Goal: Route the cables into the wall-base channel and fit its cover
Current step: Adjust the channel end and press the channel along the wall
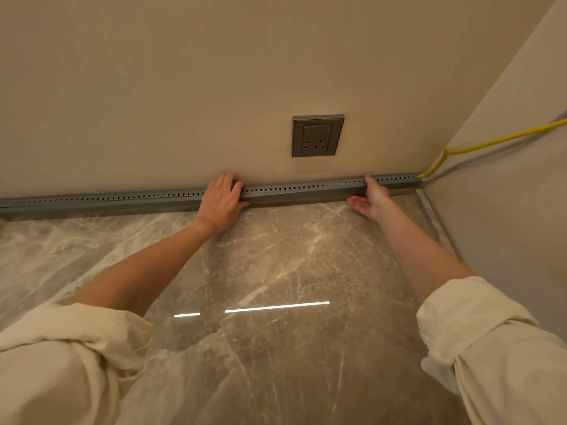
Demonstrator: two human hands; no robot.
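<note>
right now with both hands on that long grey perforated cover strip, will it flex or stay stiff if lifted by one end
The cover strip is probably fairly stiff: it lies dead straight along the wall base between the left hand and right hand. Being so long and thin, it may still sag if held at one end. It looks light, given its slim, hole-punched profile.

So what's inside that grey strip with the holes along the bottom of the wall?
The perforated grey cover hides its inside. Only a yellow cable shows, entering its right end at the corner. The left hand and right hand rest on it.
</note>
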